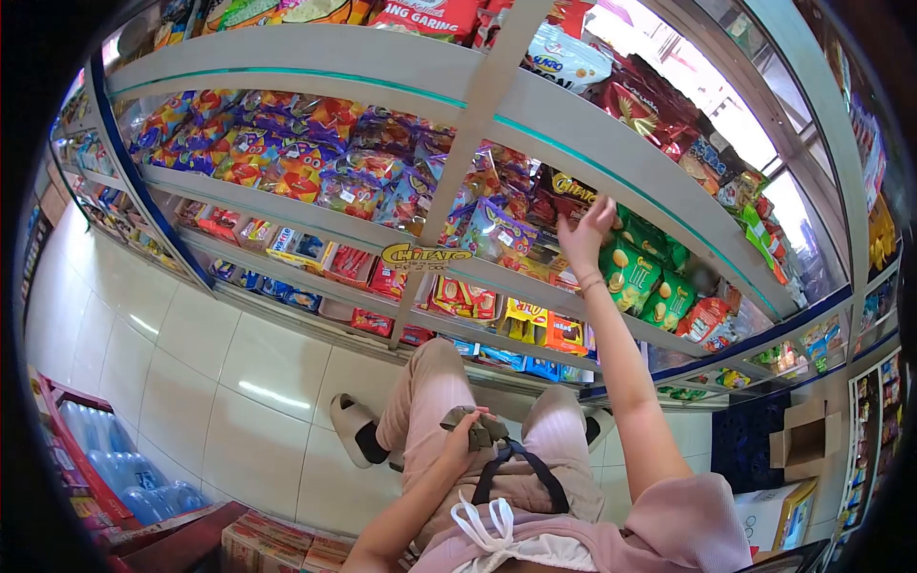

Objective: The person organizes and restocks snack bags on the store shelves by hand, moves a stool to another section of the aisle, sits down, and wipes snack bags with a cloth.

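My right hand reaches into the shelf with its fingers spread, at the edge of a dark Chitato chip bag. I cannot tell whether the fingertips touch the bag. Just right of the hand stand green Lite chip bags. To its left lie purple snack bags. Low over my lap, my left hand is closed around a crumpled olive-grey piece of what looks like cloth. A black strap lies across my lap beside it.
A glass-edged shelf rail runs above my right forearm. A yellow Chitato price tag hangs on the lower rail. Boxed sweets line the lower shelves. Bottles stand at left; an open carton sits at right.
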A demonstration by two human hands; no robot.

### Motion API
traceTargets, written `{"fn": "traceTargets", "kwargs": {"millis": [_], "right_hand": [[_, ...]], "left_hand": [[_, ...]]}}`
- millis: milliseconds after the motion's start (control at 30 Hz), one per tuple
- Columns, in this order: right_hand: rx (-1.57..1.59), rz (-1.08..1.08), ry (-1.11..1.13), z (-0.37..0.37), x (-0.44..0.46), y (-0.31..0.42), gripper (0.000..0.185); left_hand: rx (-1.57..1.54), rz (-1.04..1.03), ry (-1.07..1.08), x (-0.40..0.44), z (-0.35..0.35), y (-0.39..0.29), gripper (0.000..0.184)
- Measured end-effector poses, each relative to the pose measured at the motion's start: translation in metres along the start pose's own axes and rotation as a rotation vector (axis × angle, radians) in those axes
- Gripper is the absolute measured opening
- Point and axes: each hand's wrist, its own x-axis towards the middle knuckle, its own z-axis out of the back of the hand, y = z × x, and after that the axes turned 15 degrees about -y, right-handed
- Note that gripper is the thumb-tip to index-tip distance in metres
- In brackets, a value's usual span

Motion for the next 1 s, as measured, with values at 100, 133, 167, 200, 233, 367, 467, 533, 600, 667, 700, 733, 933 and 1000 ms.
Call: {"fn": "traceTargets", "kwargs": {"millis": [100,133,167,200,233,367,467,533,600,667,700,733,933,1000], "right_hand": [[-0.185,0.258,0.27,0.018,0.01,0.015,0.088],[-0.256,0.356,0.286,0.017,0.011,0.014,0.089],[-0.257,0.348,0.295,0.01,0.01,0.005,0.088],[-0.259,0.35,0.315,0.001,0.012,-0.006,0.09],[-0.261,0.351,0.334,-0.007,0.015,-0.015,0.091],[-0.284,0.258,0.437,-0.022,0.028,-0.023,0.091],[-0.299,0.266,0.416,-0.038,0.029,-0.033,0.088],[-0.249,0.305,0.347,-0.049,0.029,-0.04,0.085],[-0.251,0.327,0.311,-0.057,0.03,-0.043,0.079],[-0.309,0.332,0.304,-0.064,0.034,-0.041,0.072],[-0.281,0.32,0.315,-0.069,0.034,-0.043,0.065],[-0.259,0.304,0.321,-0.078,0.034,-0.05,0.059],[-0.185,0.216,0.148,-0.112,0.024,-0.076,0.035],[-0.191,0.236,0.143,-0.109,0.024,-0.069,0.034]], "left_hand": [[0.01,0.016,0.012,-0.001,0.0,-0.002,0.023],[0.009,0.022,0.008,-0.002,0.0,-0.002,0.023],[0.008,0.026,0.006,-0.003,0.0,-0.002,0.023],[0.008,0.028,0.006,-0.003,-0.001,-0.003,0.023],[0.003,0.026,0.013,-0.003,-0.001,-0.003,0.023],[-0.008,0.027,0.031,0.0,0.004,-0.003,0.023],[-0.026,0.037,0.029,0.0,0.004,-0.005,0.023],[-0.029,0.042,0.022,0.001,0.004,-0.006,0.024],[-0.018,0.048,0.011,0.001,0.005,-0.008,0.024],[-0.023,0.05,-0.006,-0.002,0.001,-0.011,0.024],[-0.018,0.054,-0.013,-0.003,-0.001,-0.013,0.024],[-0.018,0.061,-0.026,-0.001,-0.002,-0.014,0.024],[0.007,0.076,-0.035,0.009,0.004,-0.013,0.025],[0.025,0.08,-0.07,0.003,-0.003,-0.017,0.025]]}}
